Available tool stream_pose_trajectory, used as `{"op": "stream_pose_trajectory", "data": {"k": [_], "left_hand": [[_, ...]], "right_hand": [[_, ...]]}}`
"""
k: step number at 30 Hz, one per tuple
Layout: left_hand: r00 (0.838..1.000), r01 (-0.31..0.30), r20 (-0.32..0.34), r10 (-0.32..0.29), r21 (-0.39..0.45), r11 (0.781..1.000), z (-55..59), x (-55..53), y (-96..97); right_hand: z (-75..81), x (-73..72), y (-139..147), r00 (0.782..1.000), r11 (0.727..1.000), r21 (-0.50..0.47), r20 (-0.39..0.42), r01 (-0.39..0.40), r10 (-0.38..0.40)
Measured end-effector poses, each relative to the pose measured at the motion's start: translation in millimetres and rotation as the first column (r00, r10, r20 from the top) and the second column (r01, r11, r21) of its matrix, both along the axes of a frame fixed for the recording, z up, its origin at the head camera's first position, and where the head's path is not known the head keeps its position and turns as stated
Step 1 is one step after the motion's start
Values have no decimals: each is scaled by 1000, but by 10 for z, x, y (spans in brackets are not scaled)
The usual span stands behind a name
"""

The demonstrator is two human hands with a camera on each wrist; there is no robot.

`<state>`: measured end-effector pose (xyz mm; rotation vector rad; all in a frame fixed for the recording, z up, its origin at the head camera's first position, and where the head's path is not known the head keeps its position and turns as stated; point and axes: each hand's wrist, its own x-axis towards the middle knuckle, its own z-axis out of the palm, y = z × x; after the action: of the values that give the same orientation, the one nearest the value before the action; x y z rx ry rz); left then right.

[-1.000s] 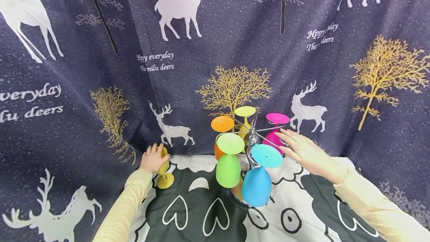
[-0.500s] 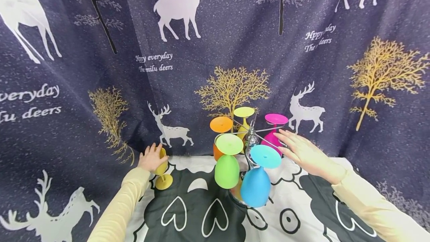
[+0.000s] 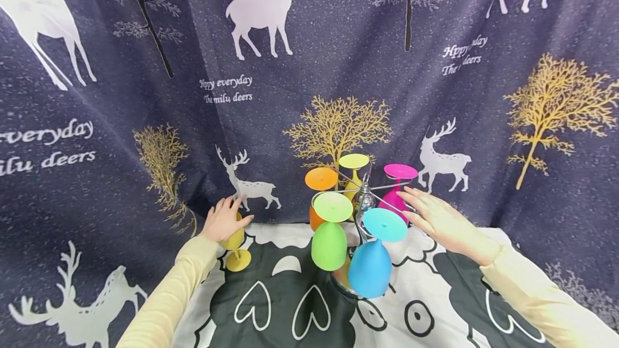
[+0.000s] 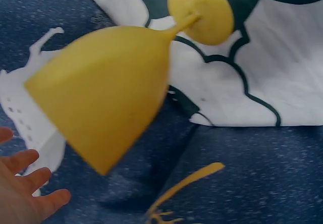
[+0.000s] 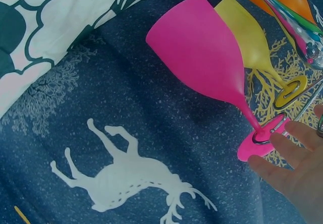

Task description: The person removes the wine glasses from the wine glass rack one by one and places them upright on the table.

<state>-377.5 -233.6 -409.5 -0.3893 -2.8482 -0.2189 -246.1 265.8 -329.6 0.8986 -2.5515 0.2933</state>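
A golden-yellow goblet [image 3: 238, 260] stands upright on the cloth at the left. My left hand [image 3: 223, 223] hovers over its bowl with fingers spread; in the left wrist view a gap separates the fingertips from the goblet [image 4: 111, 88]. On the right, a metal stemware rack [image 3: 365, 191] carries upside-down goblets by their feet: pink [image 3: 400, 171], blue [image 3: 369, 268], green [image 3: 329, 246], orange [image 3: 321, 179] and yellow [image 3: 354, 161]. My right hand [image 3: 442, 223], fingers extended, is beside the pink goblet [image 5: 202, 52]; whether it touches the rack cannot be told.
A black-and-white patterned cloth [image 3: 271, 305] covers the surface. Behind it hangs a dark blue curtain [image 3: 309, 69] printed with deer and trees. The rack's round base [image 3: 342, 278] is partly hidden behind the blue and green goblets.
My left hand has come off the golden goblet, its fingers spreading and lifting slightly. The goblet stays standing. The right hand and the rack have hardly moved.
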Motion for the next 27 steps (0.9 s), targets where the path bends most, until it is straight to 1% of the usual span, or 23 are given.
{"op": "stream_pose_trajectory", "data": {"k": [4,8,10,14,18,20,23,27], "left_hand": [[998,33,-46,-34,-20,999,89,5,98],[997,49,-51,-50,-26,998,189,26,209],[997,65,-49,-66,-21,998,253,53,265],[992,107,-62,-107,-3,994,398,115,366],[983,162,-93,-160,11,987,554,145,474],[978,184,-108,-181,17,983,634,162,537],[972,210,-114,-205,37,977,751,201,640],[965,248,-103,-243,43,968,891,283,795]], "right_hand": [[-3,-12,12,1000,1000,2,2,4,-4],[-21,-27,20,999,999,-9,40,31,-30],[-34,-36,20,999,1000,-3,29,20,-19],[-36,-43,14,1000,1000,5,2,5,-5],[-13,-31,9,998,999,-15,44,44,-43],[-7,-28,12,998,999,-14,49,51,-50],[-4,-26,13,999,999,-10,33,42,-41],[-9,-18,11,1000,1000,3,0,10,-10]]}}
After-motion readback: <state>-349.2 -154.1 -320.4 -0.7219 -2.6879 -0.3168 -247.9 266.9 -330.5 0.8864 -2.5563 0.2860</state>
